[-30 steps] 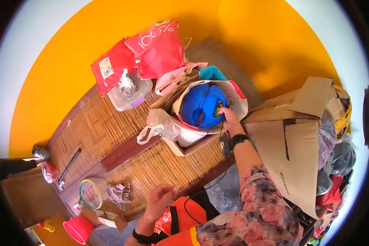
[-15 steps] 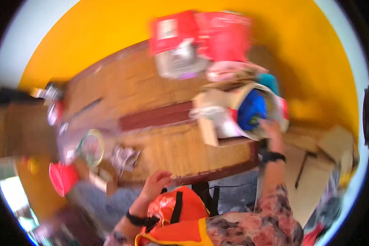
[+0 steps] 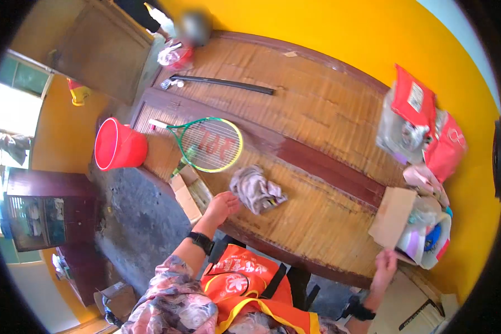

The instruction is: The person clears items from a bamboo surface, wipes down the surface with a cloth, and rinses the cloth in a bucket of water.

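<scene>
My left hand point(image 3: 222, 207) is just beside a crumpled grey-striped cloth point(image 3: 258, 189) at the bed's front edge. Its fingers are stretched out, and nothing shows in them. Over at the right, my right hand point(image 3: 385, 265) is by the near corner of an open cardboard box point(image 3: 392, 218), its fingers loosely bent and no object visible in them. Whether it touches the box I cannot tell. Behind the flap lies a white bag point(image 3: 442, 245) with a blue item point(image 3: 433, 237) inside. A green and yellow tennis racket point(image 3: 211, 145) rests beyond the cloth.
Left of my left hand is a small open carton point(image 3: 190, 195). A red bucket point(image 3: 122, 146) stands by the bed's end. Farther back lies a long black bar point(image 3: 222, 83). Red packages point(image 3: 414, 103) lean at the yellow wall. Another person's arm point(image 3: 145, 16) shows at the far end.
The view has swung left, bringing the racket and bucket nearer the middle. My right hand has come out of the white bag, and my left hand is closer to the cloth.
</scene>
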Motion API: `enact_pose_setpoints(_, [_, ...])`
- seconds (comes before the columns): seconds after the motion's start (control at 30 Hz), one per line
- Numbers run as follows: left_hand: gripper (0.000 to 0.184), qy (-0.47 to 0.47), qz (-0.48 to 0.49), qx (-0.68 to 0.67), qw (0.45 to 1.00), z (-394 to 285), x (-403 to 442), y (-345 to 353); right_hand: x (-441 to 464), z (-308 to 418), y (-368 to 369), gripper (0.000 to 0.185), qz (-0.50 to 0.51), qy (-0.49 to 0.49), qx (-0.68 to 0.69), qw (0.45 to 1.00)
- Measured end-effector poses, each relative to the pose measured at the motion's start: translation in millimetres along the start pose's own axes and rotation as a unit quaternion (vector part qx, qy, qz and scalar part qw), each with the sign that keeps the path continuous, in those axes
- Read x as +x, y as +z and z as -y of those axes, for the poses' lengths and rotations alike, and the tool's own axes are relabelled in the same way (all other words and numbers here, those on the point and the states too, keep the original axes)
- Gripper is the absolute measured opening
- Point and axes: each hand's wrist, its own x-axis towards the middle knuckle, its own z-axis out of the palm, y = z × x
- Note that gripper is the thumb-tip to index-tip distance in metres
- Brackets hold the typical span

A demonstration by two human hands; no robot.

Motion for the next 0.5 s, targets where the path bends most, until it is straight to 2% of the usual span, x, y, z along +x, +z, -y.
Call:
enact_pose_setpoints(0.07, [0.018, 0.003, -0.011, -0.040, 0.999, -13.1, 65.0, -51.5, -39.4, 27.7, 75.7, 0.012, 0.082, 0.119, 0.059, 0.988])
enact_pose_setpoints(0.2, [0.016, 0.011, -0.056, -0.122, 0.991, -44.3, 147.0, -92.6, -93.3, 28.1, 187.8, 0.014, 0.179, 0.240, 0.082, 0.951])
enact_pose_setpoints(0.27, [0.037, 0.018, -0.088, -0.150, 0.985, -54.4, 171.5, -98.8, -110.2, 30.4, 211.5, 0.014, 0.208, 0.255, 0.082, 0.941])
enact_pose_setpoints(0.3, [0.032, -0.022, -0.143, -0.212, 0.967, -56.5, 181.9, -97.8, -115.1, 31.4, 215.8, 0.015, 0.240, 0.275, 0.088, 0.927])
enact_pose_setpoints(0.33, [0.032, -0.027, -0.141, -0.217, 0.966, -53.3, 190.4, -102.8, -118.2, 32.0, 217.4, 0.015, 0.239, 0.273, 0.081, 0.928])
enact_pose_setpoints(0.43, [0.043, -0.001, 0.014, -0.250, 0.968, -45.8, 210.5, -117.7, -121.5, 38.9, 223.2, 0.015, 0.238, 0.283, 0.046, 0.928])
enact_pose_setpoints(0.47, [0.043, 0.001, 0.019, -0.250, 0.968, -47.9, 210.1, -119.2, -120.8, 42.7, 225.6, 0.015, 0.232, 0.275, 0.039, 0.932])
enact_pose_setpoints(0.5, [0.041, -0.010, -0.020, -0.249, 0.968, -51.8, 211.9, -117.3, -117.0, 45.9, 228.4, 0.015, 0.226, 0.264, 0.034, 0.937])
